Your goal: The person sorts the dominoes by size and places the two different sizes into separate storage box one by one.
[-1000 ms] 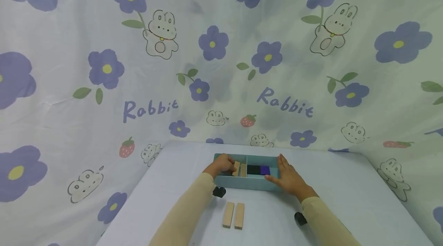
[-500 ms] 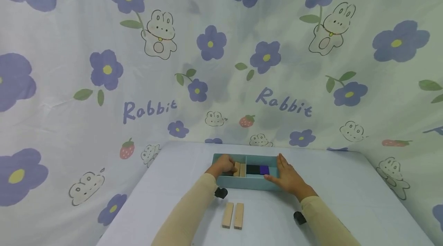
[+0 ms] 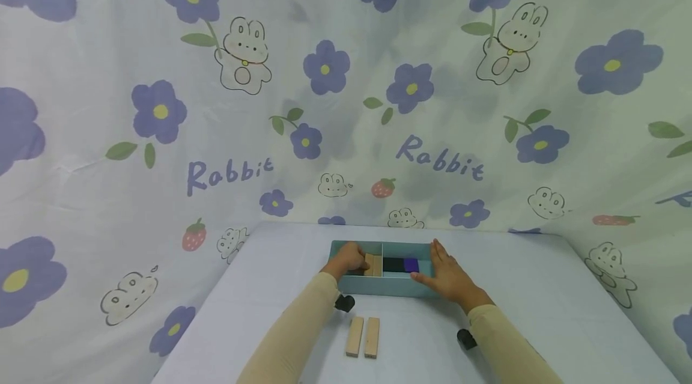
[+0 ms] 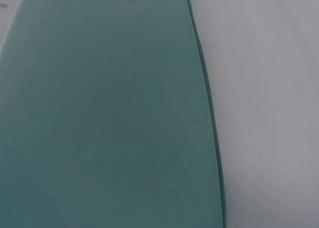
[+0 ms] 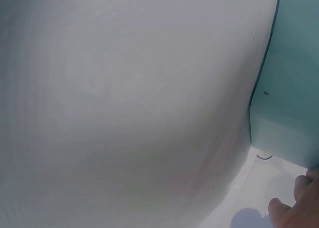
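In the head view a light blue-green box [image 3: 386,286] with a divider stands on the white table. My left hand [image 3: 350,258] reaches into its left compartment, its curled fingers at the nearer edge of a wooden block [image 3: 369,265]. Another wooden block [image 3: 377,265] lies beside it, against the divider; the fingertips are partly hidden. My right hand [image 3: 451,276] lies with straight fingers along the box's right end, thumb at the front rim. The right compartment holds a black block [image 3: 393,264] and a purple block [image 3: 411,265]. The left wrist view shows the box wall [image 4: 109,108].
Two more wooden blocks [image 3: 354,337] lie side by side on the table [image 3: 421,348] in front of the box. Dark wrist-worn pieces [image 3: 344,303] show by both sleeves. A patterned curtain [image 3: 346,101] hangs behind the table.
The block at my left hand has moved right and straightened, closing the gap to the block by the divider. My right hand keeps its place on the box. The head view has shifted slightly.
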Tool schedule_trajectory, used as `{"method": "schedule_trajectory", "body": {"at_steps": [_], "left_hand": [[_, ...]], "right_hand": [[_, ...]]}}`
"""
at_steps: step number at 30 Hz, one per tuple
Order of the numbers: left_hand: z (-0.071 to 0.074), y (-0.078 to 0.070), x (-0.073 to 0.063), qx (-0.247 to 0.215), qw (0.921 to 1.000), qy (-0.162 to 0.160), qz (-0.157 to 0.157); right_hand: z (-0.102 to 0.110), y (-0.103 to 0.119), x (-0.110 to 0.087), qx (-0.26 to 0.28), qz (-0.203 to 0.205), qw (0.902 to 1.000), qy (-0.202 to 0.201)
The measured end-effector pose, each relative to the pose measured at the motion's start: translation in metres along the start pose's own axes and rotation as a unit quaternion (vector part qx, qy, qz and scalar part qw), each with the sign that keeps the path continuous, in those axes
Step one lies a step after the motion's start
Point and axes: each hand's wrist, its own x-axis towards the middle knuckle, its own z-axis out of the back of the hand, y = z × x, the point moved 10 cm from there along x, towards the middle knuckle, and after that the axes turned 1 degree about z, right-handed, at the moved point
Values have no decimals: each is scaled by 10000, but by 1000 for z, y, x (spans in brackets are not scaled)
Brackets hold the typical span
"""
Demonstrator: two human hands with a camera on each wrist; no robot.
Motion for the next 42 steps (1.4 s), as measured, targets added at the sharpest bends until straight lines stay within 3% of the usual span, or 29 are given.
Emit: {"method": "schedule_trajectory", "body": {"at_steps": [8,14,19,25,33,42], "left_hand": [[-4,1,3,68,9999,123,-43],[2,-1,-3,-98,9996,229,-91],[15,-5,-14,-438,9985,312,-78],[20,-9,-29,-931,9945,477,-74],[28,-24,-55,-1737,9821,600,-422],[33,-33,-77,-1518,9832,681,-755]], "right_hand": [[2,0,0,9,16,10000,-29],[1,0,2,-18,-8,10000,-14],[2,2,2,-47,34,10000,-12],[1,1,2,-57,29,10000,8],[2,2,0,-16,43,10000,4],[1,3,0,-6,-8,10000,68]]}}
